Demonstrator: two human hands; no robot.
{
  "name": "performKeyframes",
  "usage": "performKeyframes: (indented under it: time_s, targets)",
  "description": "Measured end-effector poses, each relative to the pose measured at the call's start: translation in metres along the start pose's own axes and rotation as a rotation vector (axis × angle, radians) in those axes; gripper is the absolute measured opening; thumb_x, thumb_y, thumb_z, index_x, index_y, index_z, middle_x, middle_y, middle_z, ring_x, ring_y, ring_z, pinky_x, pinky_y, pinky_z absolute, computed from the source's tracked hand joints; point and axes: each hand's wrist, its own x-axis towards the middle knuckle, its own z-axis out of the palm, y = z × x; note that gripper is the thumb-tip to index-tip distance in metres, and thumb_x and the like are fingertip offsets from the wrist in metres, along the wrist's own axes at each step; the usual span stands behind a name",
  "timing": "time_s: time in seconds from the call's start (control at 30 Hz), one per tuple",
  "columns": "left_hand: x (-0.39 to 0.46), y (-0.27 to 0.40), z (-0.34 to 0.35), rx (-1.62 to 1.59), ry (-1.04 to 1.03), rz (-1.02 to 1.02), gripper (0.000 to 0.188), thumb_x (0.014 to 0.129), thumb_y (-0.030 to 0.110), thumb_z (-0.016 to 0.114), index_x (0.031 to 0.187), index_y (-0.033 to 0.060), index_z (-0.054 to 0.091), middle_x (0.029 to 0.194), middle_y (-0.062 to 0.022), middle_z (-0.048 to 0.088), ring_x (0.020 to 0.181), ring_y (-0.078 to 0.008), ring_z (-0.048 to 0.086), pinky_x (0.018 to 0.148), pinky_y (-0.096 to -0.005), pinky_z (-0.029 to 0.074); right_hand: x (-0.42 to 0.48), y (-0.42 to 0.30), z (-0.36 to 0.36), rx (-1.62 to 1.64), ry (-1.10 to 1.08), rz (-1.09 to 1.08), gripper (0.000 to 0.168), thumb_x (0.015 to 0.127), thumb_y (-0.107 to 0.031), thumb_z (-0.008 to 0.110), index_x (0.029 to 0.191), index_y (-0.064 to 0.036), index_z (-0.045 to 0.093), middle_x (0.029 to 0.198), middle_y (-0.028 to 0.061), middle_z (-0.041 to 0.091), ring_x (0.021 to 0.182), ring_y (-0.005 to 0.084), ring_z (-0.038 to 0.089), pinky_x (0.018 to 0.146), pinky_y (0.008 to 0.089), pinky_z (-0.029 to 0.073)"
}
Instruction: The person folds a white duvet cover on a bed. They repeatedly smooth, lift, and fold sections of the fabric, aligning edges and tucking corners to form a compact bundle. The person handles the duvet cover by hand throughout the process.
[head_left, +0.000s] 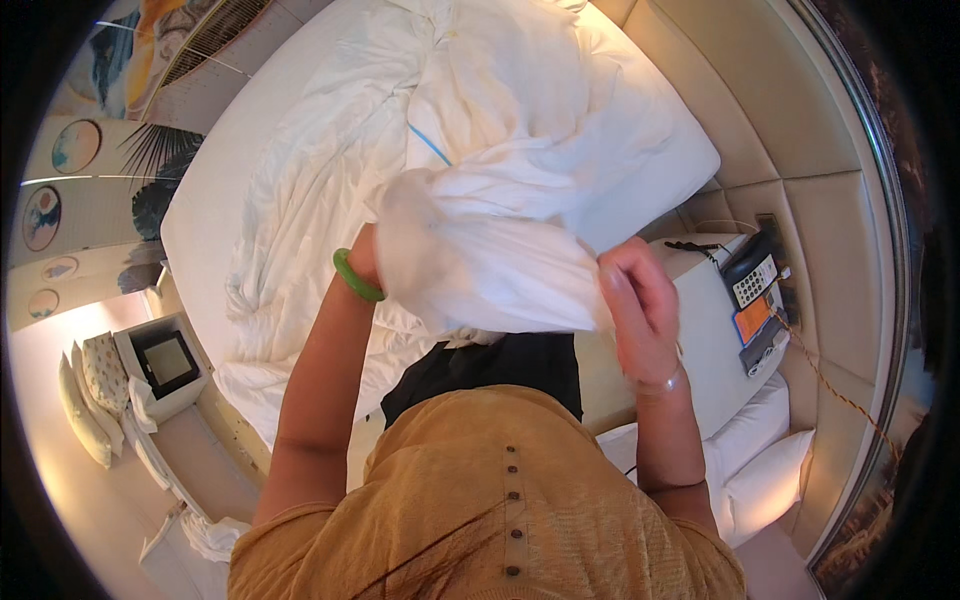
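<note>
A bunched white cloth (495, 277), likely bed linen, is stretched between my hands above the near side of the bed. My right hand (637, 292) pinches its right edge between thumb and curled fingers. Only the wrist end of my left hand (366, 255) shows, with a green bangle (354, 276) below it. The cloth covers its fingers, so their grip is hidden. Beyond my hands, a rumpled white duvet (315, 180) lies over the white mattress (660, 150). A short blue strip (430, 145) crosses the linen just past the cloth.
On the right, a bedside cabinet (675, 300) bears a black telephone (752, 274) and an orange card (752, 321). White pillows (765, 472) lie at lower right. A padded headboard (817, 225) lines that side. Cushions (97, 390) and a box-like unit (161, 356) stand at left.
</note>
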Motion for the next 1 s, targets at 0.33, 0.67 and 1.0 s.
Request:
performKeyframes:
  time_s: [0.33,0.67,1.0]
  targets:
    - [0.015,0.003,0.075,0.064,0.383,-0.081,0.031,0.084,0.022,0.068,0.105,0.0001,0.061,0.097,-0.0041,0.064,0.088,-0.0121,0.059,0.077,-0.0266,0.049,-0.017,0.090,0.043,-0.407,-0.081,-0.077,0.026,0.083,-0.006,0.056,0.108,-0.002,0.052,0.093,0.0167,0.063,0.086,0.0317,0.062,0.077,0.0354,0.048]
    - [0.022,0.011,0.044,-0.619,0.261,-0.222,0.048,0.092,0.033,0.054,0.123,-0.0030,0.050,0.115,-0.0130,0.060,0.102,-0.0209,0.060,0.087,-0.0333,0.049,-0.027,0.079,0.030,0.061,-0.020,0.227,0.013,0.083,-0.010,0.067,0.083,-0.002,0.057,0.066,-0.0046,0.048,0.061,0.0047,0.042,0.055,0.0221,0.037]
    - [0.011,-0.025,0.081,-0.634,0.077,-0.294,0.043,0.092,0.025,0.057,0.126,0.0017,0.048,0.118,-0.0088,0.059,0.106,-0.0187,0.057,0.091,-0.0315,0.046,-0.011,0.108,0.050,-0.033,0.199,0.062,0.032,0.075,-0.010,0.069,0.104,0.000,0.058,0.099,0.0141,0.062,0.093,0.0217,0.061,0.080,0.0310,0.048]
